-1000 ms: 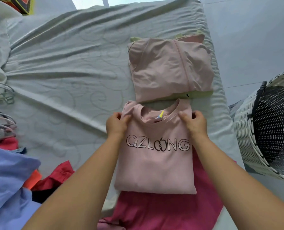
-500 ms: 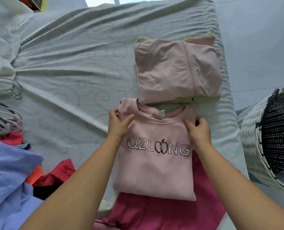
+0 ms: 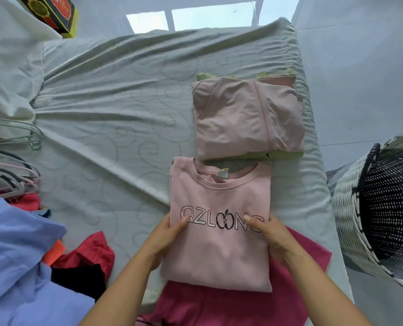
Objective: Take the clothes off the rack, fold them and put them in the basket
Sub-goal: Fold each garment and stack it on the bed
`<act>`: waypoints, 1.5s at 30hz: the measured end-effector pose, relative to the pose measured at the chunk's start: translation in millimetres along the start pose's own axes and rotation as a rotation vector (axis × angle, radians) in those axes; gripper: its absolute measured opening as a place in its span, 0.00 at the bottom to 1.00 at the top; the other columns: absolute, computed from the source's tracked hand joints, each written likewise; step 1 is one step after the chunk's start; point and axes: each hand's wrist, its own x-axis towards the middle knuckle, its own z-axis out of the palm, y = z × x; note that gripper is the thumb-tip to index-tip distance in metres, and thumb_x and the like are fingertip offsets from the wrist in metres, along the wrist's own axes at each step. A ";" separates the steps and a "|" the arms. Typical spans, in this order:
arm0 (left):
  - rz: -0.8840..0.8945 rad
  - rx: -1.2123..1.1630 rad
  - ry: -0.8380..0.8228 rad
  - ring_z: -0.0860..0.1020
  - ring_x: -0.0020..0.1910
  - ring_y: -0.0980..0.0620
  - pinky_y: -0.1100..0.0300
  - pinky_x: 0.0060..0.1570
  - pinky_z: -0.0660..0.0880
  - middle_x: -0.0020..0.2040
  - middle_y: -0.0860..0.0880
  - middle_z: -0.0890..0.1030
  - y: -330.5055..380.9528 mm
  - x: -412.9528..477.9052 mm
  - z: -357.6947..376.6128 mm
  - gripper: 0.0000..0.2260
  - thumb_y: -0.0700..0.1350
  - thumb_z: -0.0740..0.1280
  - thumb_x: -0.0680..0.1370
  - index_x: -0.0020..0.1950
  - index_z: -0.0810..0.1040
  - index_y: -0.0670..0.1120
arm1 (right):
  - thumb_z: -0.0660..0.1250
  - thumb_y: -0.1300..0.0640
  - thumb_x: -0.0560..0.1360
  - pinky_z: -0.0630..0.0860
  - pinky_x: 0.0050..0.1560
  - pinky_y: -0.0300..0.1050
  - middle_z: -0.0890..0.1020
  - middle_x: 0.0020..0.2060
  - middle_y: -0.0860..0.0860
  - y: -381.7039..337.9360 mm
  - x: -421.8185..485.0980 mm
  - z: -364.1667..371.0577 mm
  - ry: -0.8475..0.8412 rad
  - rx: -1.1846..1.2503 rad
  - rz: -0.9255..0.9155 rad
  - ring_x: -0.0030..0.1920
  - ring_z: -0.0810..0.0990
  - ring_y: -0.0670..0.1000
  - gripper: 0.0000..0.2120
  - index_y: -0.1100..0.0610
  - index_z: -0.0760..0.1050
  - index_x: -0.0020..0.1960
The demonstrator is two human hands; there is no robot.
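A folded pink T-shirt (image 3: 219,252) with black lettering lies on the bed, partly over a magenta garment (image 3: 231,307). My left hand (image 3: 165,238) grips its left edge, thumb on top near the lettering, fingers under the side. At the right edge my right hand (image 3: 273,236) holds it the same way. Just beyond it sits a stack of folded clothes (image 3: 245,118), pale pink on top of light green. The white and black wicker basket (image 3: 351,215) stands on the floor at the right of the bed.
Unfolded clothes lie at the left: a light blue garment (image 3: 14,260), red cloth (image 3: 87,252) and something black. Several hangers (image 3: 10,177) rest at the left edge of the pale bed sheet (image 3: 106,128). A dark box (image 3: 52,12) sits at the far left corner.
Both hands slid from the T-shirt's collar down its sides to the level of the lettering. The collar now lies flat.
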 end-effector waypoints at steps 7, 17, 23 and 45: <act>0.244 -0.057 0.049 0.82 0.48 0.55 0.64 0.44 0.77 0.51 0.52 0.84 37.2 -59.5 12.7 0.11 0.37 0.64 0.77 0.57 0.76 0.49 | 0.68 0.65 0.72 0.80 0.37 0.41 0.85 0.44 0.55 -37.3 -51.6 -6.4 -0.022 -0.011 -0.109 0.40 0.83 0.50 0.11 0.62 0.77 0.54; 0.649 -0.212 0.002 0.80 0.48 0.56 0.64 0.48 0.77 0.51 0.51 0.82 189.9 -39.7 57.1 0.12 0.36 0.64 0.77 0.56 0.75 0.51 | 0.65 0.64 0.74 0.79 0.37 0.39 0.85 0.36 0.46 -214.9 -42.8 -26.9 0.096 -0.099 -0.537 0.37 0.83 0.46 0.06 0.54 0.77 0.47; 0.487 0.593 0.242 0.62 0.72 0.45 0.56 0.65 0.62 0.75 0.42 0.59 183.8 57.9 73.8 0.34 0.45 0.66 0.77 0.76 0.50 0.44 | 0.69 0.56 0.72 0.65 0.66 0.48 0.68 0.68 0.55 -206.2 60.5 -36.5 0.339 -0.719 -0.581 0.68 0.67 0.54 0.35 0.58 0.57 0.74; 0.383 0.886 0.234 0.65 0.69 0.42 0.51 0.65 0.67 0.75 0.42 0.53 138.7 58.7 83.6 0.26 0.55 0.61 0.78 0.74 0.57 0.55 | 0.49 0.45 0.81 0.41 0.73 0.54 0.48 0.77 0.50 -143.3 78.9 -29.4 0.492 -1.357 -0.479 0.76 0.43 0.53 0.23 0.44 0.53 0.75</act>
